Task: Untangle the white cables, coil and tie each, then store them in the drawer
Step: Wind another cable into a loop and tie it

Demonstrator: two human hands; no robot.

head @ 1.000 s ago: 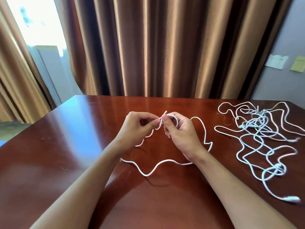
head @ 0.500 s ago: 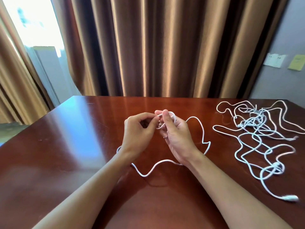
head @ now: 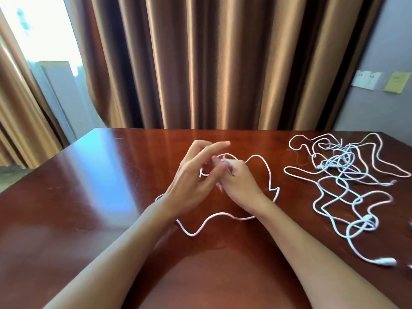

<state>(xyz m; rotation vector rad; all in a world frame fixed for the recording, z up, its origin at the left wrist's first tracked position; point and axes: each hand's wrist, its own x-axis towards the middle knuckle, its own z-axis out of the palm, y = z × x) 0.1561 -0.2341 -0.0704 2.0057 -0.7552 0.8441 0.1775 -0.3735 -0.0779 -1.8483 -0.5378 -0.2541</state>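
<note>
A glossy brown table [head: 66, 208] stands before brown curtains [head: 223, 63], with a window at their left. No drawer shows. At table centre, one white cable [head: 194, 233] loops on the wood; the right hand [head: 240, 181] pinches its end. The left hand [head: 191, 181], touching the right, has fingers spread and straight. Right of this cable lies a tangle [head: 343, 175], reaching the table's right edge
</note>
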